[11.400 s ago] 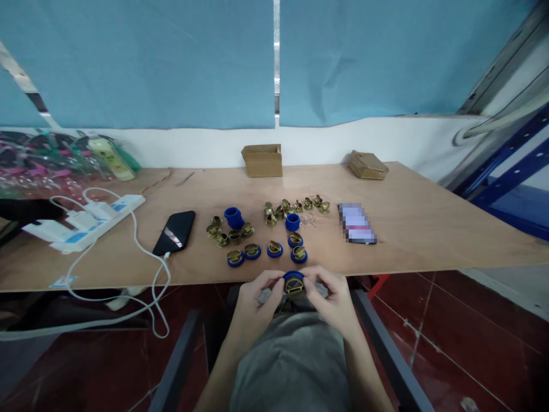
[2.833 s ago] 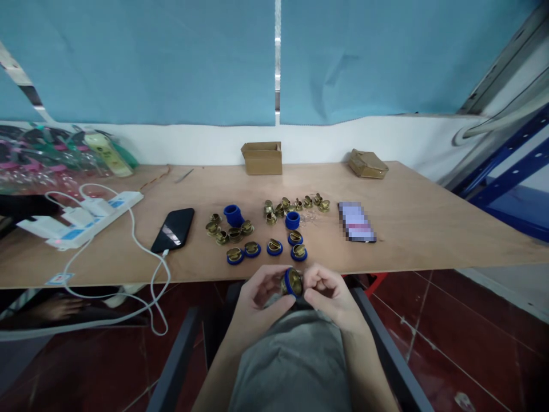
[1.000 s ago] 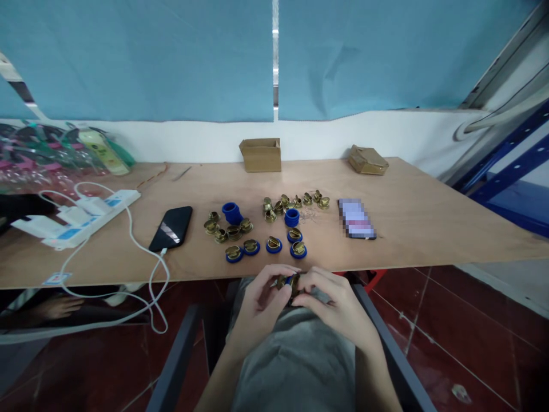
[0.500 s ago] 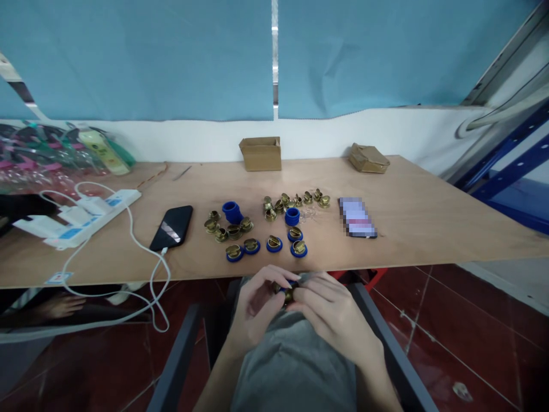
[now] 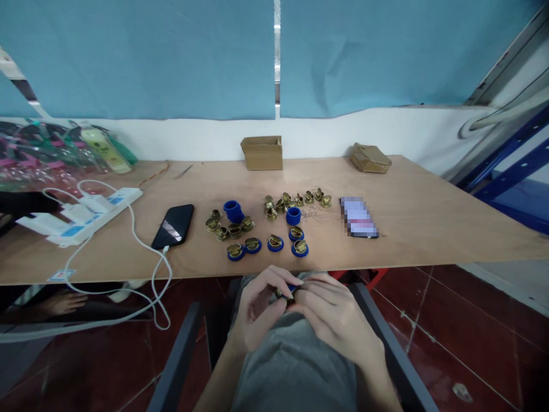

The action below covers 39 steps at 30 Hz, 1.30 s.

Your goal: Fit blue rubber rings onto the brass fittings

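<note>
Over my lap, just below the table edge, my left hand (image 5: 265, 306) and my right hand (image 5: 330, 306) pinch one small brass piece with a blue ring (image 5: 290, 290) between their fingertips. My fingers hide most of it. On the table beyond lie several brass pieces seated on blue rings, one of them a brass piece (image 5: 275, 242) straight ahead. Behind these stand a stack of blue rings (image 5: 233, 212) and a shorter blue stack (image 5: 293, 216). Loose brass pieces (image 5: 235, 230) lie around the left stack, and more brass pieces (image 5: 269, 202) lie behind the shorter one.
A black phone (image 5: 174, 226) with a white cable lies left, near a power strip (image 5: 94, 217). A lit phone (image 5: 359, 217) lies right. An open cardboard box (image 5: 262, 153) and a brown package (image 5: 370, 158) stand at the back. Another person's hand (image 5: 64, 302) shows lower left.
The piece between my fingertips has tilted slightly, and more of its blue ring shows. The table scene has shifted slightly in view. Both hands keep their hold.
</note>
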Tool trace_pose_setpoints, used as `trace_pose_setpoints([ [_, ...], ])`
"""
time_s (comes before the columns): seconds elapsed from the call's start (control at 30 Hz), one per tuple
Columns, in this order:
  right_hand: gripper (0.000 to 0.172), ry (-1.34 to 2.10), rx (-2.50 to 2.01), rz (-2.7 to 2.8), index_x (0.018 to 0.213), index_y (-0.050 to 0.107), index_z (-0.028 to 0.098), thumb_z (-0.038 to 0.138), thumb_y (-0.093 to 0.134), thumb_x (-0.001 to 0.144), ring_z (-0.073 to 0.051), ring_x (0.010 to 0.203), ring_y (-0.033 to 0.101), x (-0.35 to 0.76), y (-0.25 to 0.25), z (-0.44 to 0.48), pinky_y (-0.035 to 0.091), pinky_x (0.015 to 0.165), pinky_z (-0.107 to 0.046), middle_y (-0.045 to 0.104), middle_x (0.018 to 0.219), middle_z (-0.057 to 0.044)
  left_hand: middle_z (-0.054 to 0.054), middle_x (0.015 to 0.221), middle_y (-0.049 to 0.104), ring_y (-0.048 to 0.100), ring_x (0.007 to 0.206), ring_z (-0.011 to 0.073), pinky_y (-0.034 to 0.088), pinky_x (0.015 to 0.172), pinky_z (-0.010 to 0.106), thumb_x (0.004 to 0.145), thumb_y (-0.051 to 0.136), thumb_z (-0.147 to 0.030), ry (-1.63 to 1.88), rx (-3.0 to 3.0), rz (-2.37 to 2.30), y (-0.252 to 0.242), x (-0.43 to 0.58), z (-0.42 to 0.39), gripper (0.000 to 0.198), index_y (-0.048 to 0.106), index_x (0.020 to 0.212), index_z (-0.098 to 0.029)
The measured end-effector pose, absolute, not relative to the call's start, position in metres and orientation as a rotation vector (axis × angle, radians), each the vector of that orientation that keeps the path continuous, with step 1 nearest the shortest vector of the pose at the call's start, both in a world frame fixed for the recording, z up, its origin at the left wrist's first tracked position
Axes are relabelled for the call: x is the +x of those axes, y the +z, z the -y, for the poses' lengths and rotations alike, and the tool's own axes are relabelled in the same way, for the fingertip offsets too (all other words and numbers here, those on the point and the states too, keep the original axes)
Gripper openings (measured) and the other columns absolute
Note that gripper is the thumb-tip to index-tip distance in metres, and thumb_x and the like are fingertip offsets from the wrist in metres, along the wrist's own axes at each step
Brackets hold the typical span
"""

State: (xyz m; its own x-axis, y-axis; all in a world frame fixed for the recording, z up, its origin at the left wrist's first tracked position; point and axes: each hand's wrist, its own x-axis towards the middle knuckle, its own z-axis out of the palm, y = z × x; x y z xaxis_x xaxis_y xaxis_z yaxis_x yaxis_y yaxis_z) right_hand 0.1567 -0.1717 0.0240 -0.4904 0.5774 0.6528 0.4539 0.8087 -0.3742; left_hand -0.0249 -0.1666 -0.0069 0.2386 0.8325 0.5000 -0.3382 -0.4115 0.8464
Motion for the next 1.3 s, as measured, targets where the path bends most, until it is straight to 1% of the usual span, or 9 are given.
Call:
trace_pose_setpoints([
  [0.3, 0.022, 0.211, -0.761, 2.18, 0.09, 0.067, 0.016, 0.018, 0.052, 0.106, -0.018, 0.074, 0.071, 0.157, 0.024, 0.171, 0.057, 0.087, -0.036, 0.075, 0.079, -0.005, 0.009, 0.11, 0.07, 0.062, 0.107, 0.0224, 0.047, 0.095, 0.033, 0.099, 0.061, -0.026, 1.405, 1.451, -0.498, -0.007, -0.024, 0.168, 0.008, 0.068, 0.097, -0.022],
  [0.5, 0.024, 0.249, -0.782, 2.171, 0.087, 0.066, 0.016, 0.02, 0.053, 0.106, -0.019, 0.075, 0.069, 0.156, 0.022, 0.171, 0.056, 0.084, -0.036, 0.074, 0.078, -0.005, 0.008, 0.109, 0.071, 0.062, 0.105, 0.022, 0.047, 0.094, 0.033, 0.098, 0.062, -0.026, 1.395, 1.438, -0.471, -0.01, -0.023, 0.166, 0.007, 0.068, 0.097, -0.022],
  [0.67, 0.028, 0.245, -0.78, 2.157, 0.081, 0.063, 0.017, 0.021, 0.053, 0.106, -0.019, 0.075, 0.067, 0.156, 0.021, 0.17, 0.055, 0.078, -0.033, 0.069, 0.074, -0.004, 0.009, 0.107, 0.072, 0.062, 0.104, 0.023, 0.046, 0.096, 0.035, 0.101, 0.057, -0.028, 1.413, 1.433, -0.456, -0.012, -0.022, 0.163, 0.015, 0.07, 0.095, -0.021],
  [0.93, 0.026, 0.239, -0.801, 2.144, 0.081, 0.063, 0.017, 0.018, 0.054, 0.105, -0.019, 0.075, 0.066, 0.156, 0.02, 0.171, 0.052, 0.079, -0.032, 0.07, 0.075, -0.004, 0.009, 0.108, 0.072, 0.063, 0.105, 0.022, 0.047, 0.095, 0.033, 0.103, 0.054, -0.026, 1.405, 1.446, -0.474, -0.013, -0.018, 0.164, 0.017, 0.069, 0.096, -0.022],
  [1.13, 0.027, 0.281, -0.841, 2.152, 0.082, 0.065, 0.018, 0.023, 0.053, 0.106, -0.019, 0.073, 0.066, 0.158, 0.02, 0.172, 0.051, 0.073, -0.032, 0.07, 0.075, -0.004, 0.01, 0.109, 0.072, 0.064, 0.104, 0.023, 0.048, 0.094, 0.034, 0.103, 0.055, -0.029, 1.441, 1.36, -0.52, -0.019, -0.013, 0.166, 0.017, 0.069, 0.097, -0.021],
  [1.23, 0.021, 0.338, -0.871, 2.122, 0.085, 0.064, 0.02, 0.027, 0.058, 0.104, -0.018, 0.074, 0.067, 0.16, 0.02, 0.171, 0.051, 0.074, -0.031, 0.071, 0.078, -0.002, 0.009, 0.112, 0.072, 0.066, 0.104, 0.0232, 0.048, 0.094, 0.036, 0.104, 0.054, -0.029, 1.445, 1.257, -0.565, -0.023, -0.01, 0.166, 0.016, 0.068, 0.1, -0.022],
  [1.3, 0.017, 0.402, -0.917, 2.056, 0.089, 0.062, 0.022, 0.033, 0.063, 0.102, -0.017, 0.071, 0.066, 0.161, 0.018, 0.17, 0.05, 0.07, -0.029, 0.069, 0.078, 0.0, 0.009, 0.113, 0.072, 0.066, 0.105, 0.0235, 0.049, 0.095, 0.037, 0.104, 0.054, -0.029, 1.444, 1.181, -0.577, -0.025, -0.006, 0.166, 0.015, 0.068, 0.101, -0.023],
])
